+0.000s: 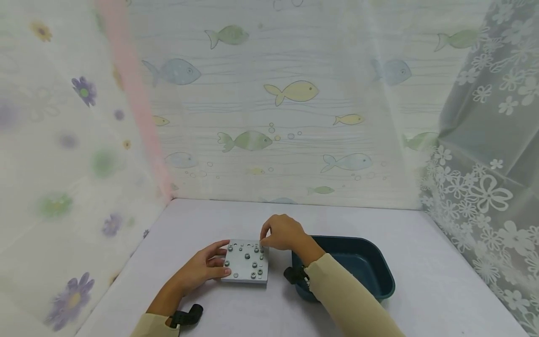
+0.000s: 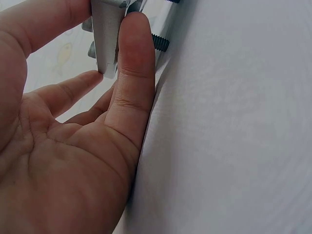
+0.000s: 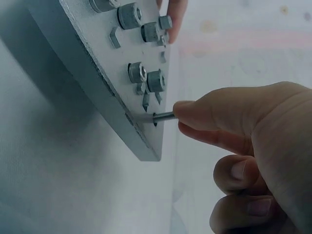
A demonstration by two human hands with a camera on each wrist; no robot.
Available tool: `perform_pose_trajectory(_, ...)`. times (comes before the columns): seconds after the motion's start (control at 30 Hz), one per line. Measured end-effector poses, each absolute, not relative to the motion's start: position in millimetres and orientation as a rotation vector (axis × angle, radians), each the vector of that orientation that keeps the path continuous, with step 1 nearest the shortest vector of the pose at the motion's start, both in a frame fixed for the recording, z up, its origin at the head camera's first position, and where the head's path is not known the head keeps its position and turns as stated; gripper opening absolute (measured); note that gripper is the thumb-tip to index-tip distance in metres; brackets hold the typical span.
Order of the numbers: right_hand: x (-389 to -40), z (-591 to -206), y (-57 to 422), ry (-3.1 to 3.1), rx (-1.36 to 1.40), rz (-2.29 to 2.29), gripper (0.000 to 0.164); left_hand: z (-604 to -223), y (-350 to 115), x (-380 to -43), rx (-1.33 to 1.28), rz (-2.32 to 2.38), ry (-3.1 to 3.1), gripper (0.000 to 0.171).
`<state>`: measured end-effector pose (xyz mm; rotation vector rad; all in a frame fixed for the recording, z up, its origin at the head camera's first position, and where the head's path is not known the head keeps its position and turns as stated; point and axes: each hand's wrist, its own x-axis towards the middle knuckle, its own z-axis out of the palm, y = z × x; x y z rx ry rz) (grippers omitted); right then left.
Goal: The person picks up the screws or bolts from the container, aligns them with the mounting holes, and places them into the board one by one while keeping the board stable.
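Observation:
A grey metal plate (image 1: pixel 243 272) set with several socket-head screws (image 3: pixel 130 16) sits in the middle of the white table. My left hand (image 1: pixel 197 272) grips its left edge, thumb on the top near the front corner. A threaded screw end (image 2: pixel 160 43) juts out below the plate in the left wrist view. At the far right corner, my right hand (image 1: pixel 287 232) pinches a thin metal pin (image 3: pixel 165 116) between thumb and forefinger. The pin's lower end is at a hole in the plate; how deep it goes cannot be told. Other shaped holes (image 3: pixel 115 37) show beside the screws.
A dark teal plastic bin (image 1: pixel 381 276) stands just right of the plate, partly under my right forearm. Its hidden part cannot be seen into. Patterned curtains (image 1: pixel 294 164) hang at the back and on both sides of the table (image 1: pixel 438 290).

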<state>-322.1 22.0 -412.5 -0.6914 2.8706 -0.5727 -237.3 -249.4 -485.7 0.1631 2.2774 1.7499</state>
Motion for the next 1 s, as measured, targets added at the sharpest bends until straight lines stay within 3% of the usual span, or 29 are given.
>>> perform_pose_trajectory(0.7, -316, -415, 17, 2.860, -0.617, -0.483, 0.011, -487, -254, -237, 0.152, 1.750, 2.268, 0.092)
perform_pose_trajectory(0.9, -314, -396, 28, 2.893, -0.661, -0.488, 0.009, -482, -258, -240, 0.179, 1.642, 2.361, 0.088)
perform_pose_trajectory(1.0, -310, -379, 45, 2.944, -0.712, -0.470, 0.019, -469, -259, -242, 0.174, 1.479, 2.524, 0.080)
